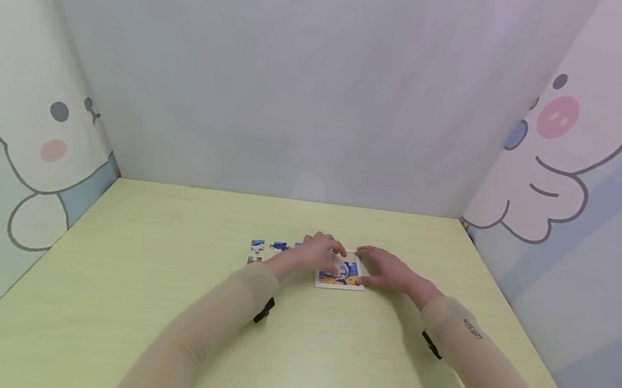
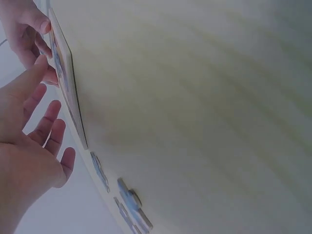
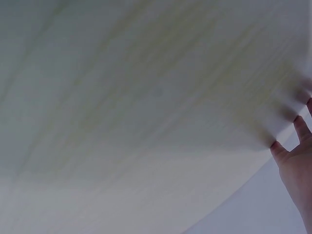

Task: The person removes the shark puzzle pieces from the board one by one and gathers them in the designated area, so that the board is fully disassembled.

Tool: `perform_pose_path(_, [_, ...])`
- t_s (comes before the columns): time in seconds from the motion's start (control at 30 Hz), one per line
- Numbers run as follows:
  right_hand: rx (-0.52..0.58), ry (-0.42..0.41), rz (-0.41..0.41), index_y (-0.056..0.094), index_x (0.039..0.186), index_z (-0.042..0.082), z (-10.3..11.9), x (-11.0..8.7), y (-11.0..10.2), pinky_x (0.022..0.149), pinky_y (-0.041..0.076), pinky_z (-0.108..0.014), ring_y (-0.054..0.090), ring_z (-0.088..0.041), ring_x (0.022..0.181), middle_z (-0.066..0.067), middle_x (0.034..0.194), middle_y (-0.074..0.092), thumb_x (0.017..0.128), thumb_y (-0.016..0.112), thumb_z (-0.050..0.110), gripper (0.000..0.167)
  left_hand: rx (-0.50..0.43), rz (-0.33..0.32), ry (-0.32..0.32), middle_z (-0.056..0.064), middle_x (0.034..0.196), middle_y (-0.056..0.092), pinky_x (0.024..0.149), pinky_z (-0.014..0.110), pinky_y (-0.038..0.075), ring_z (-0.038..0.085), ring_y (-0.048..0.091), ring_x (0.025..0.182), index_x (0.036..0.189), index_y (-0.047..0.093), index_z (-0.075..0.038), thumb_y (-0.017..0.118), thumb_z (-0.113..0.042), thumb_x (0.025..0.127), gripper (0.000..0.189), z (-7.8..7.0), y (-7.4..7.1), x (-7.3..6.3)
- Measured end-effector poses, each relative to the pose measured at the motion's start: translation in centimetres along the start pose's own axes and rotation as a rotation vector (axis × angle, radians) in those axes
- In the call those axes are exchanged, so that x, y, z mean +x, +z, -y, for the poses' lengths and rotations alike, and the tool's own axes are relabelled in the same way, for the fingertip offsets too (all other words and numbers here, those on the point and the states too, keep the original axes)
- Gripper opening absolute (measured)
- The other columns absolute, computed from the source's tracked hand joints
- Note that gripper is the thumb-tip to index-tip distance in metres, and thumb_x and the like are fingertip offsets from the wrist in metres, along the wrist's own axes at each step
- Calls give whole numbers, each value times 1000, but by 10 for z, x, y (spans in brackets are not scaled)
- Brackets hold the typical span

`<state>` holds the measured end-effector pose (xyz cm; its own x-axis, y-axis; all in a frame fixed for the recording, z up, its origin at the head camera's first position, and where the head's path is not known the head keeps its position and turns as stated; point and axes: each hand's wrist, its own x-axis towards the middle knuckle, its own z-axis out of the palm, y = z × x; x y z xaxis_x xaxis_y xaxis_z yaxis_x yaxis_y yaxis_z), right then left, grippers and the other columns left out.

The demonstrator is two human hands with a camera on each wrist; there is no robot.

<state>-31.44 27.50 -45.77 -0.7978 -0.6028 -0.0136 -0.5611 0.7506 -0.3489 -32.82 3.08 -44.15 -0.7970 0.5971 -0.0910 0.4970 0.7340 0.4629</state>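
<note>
Your sleeves (image 1: 191, 333), in the head view, stretched over the surface (image 1: 351, 350); your left hand (image 1: 320, 253) was above the puzzle (image 1: 349, 274), your right hand (image 1: 390, 272) at its right edge, pieces (image 1: 257, 245) to the left. Left wrist: your grip was wide, fingers (image 2: 46, 122) parted. Right wrist: your grip spread wide, fingertips (image 3: 275, 145) touching the surface.

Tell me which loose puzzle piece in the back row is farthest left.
In the head view, it is the lighter blue piece; the dark blue piece and the piece partly behind the left hand lie farther right.
</note>
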Motion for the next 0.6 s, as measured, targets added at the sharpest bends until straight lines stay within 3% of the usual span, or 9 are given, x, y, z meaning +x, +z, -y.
perform_pose_path(0.27, [17, 28, 23, 44, 140, 12, 2, 0, -2, 109, 24, -54, 31, -36, 137, -12, 147, 39, 84, 65, 50, 71, 18, 65, 17, -4, 122, 53, 99, 45, 27, 17, 41, 113, 124, 60, -30, 74, -40, 80, 47, -3, 1, 2])
perform_pose_path(0.6, [29, 41, 37, 43, 141, 13, 2, 1, -1, 110, 23, -53, 30, -34, 138, -11, 148, 38, 84, 66, 47, 70, 76, 83, 19, -4, 125, 50, 96, 43, 29, 17, 41, 113, 123, 61, -34, 71, -45, 81, 45, -3, 5, 5])
